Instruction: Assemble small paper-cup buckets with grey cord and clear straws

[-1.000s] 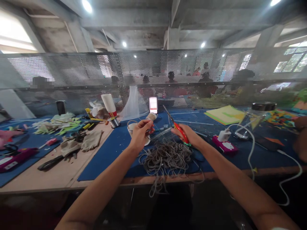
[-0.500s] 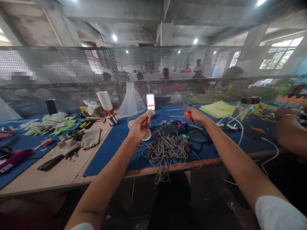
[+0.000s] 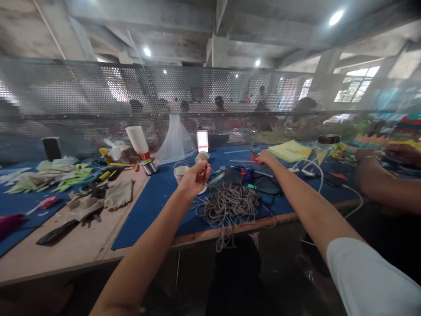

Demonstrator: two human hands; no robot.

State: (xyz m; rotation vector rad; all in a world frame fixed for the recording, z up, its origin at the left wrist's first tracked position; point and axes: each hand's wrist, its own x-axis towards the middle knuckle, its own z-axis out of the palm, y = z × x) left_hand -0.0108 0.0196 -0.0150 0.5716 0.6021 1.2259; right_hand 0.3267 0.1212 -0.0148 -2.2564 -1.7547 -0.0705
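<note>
Your left hand (image 3: 195,177) is raised over the blue-matted tabletop (image 3: 158,197) with its fingers pinched shut, though anything it grips is too fine to make out. Your right hand (image 3: 267,157) is stretched far forward, closed on the red-handled scissors (image 3: 255,159) down at the tabletop. The tangled pile of grey cord (image 3: 230,205) lies between your forearms, near the front edge.

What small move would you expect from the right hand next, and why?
Likely the right hand leaves the red scissors on the blue mat and draws back toward the left hand. It is stretched out, the scissors lying low at its fingertips, while the left hand is pinched shut near the grey cord pile.
</note>
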